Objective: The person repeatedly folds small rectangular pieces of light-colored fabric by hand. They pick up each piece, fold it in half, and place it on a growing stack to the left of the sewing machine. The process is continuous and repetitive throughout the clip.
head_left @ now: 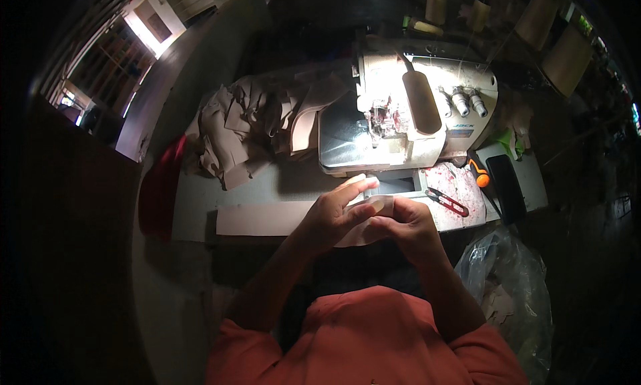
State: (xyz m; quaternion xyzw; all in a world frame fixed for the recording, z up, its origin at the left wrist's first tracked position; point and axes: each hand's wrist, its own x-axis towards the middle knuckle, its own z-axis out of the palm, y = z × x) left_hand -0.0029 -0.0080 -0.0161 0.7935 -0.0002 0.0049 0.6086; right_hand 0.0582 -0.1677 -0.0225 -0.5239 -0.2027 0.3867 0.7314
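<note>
In front of the sewing machine (461, 85), both hands are at a small pale fabric piece (360, 235). My right hand (412, 230) pinches its right end between thumb and fingers. My left hand (328, 218) has its thumb against the fabric, while its upper fingers stretch toward the machine's front edge; some of its grip is hidden. Beside my left wrist a long pale fabric strip (257, 219) lies flat on the table (193, 215). Thread snips (449, 203) with red handles rest just beyond my right hand.
A heap of cut fabric pieces (244, 125) lies left of the machine, near a red cloth (162, 191). To the right are a dark phone (506, 188) and an orange-and-black tool (481, 178). A clear plastic bag (511, 271) hangs by the table's right front; thread cones (567, 59) stand behind.
</note>
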